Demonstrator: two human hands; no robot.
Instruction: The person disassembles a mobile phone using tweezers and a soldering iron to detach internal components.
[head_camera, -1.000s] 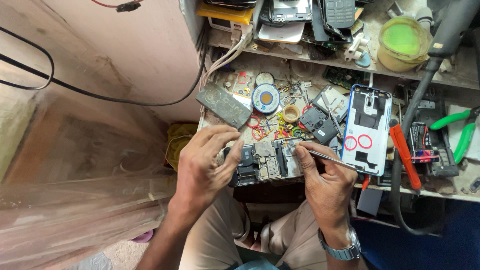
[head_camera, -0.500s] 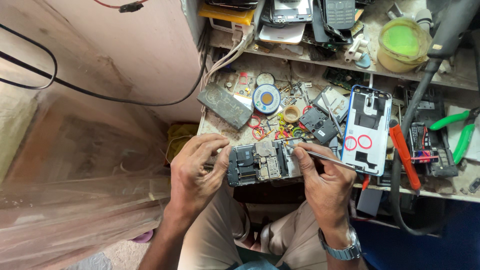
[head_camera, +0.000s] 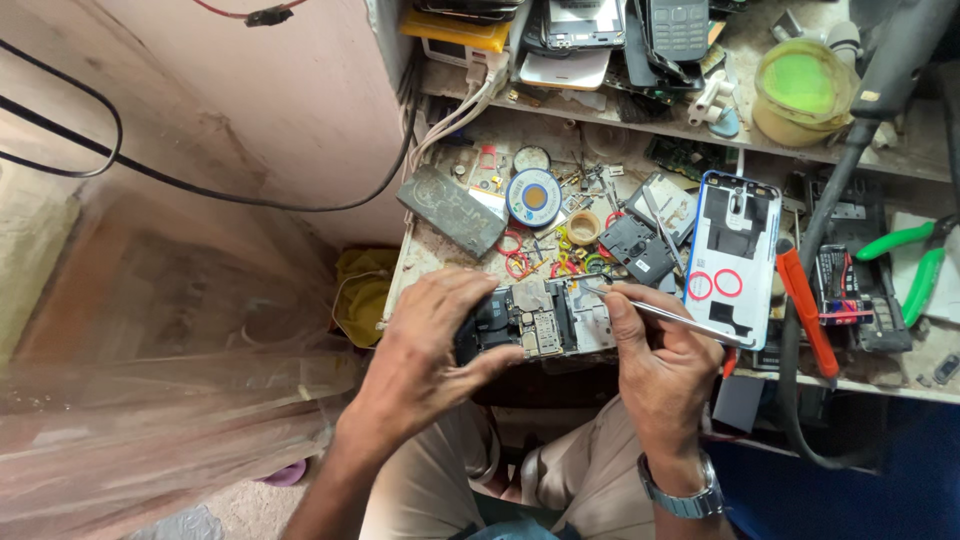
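Left hand (head_camera: 425, 345) clamped round opened phone (head_camera: 535, 322); right hand (head_camera: 665, 355) beside phone, pinching tweezers (head_camera: 660, 312), tip on it.

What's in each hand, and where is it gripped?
Left hand grips the opened phone by its left end; right hand pinches the tweezers mid-shaft.
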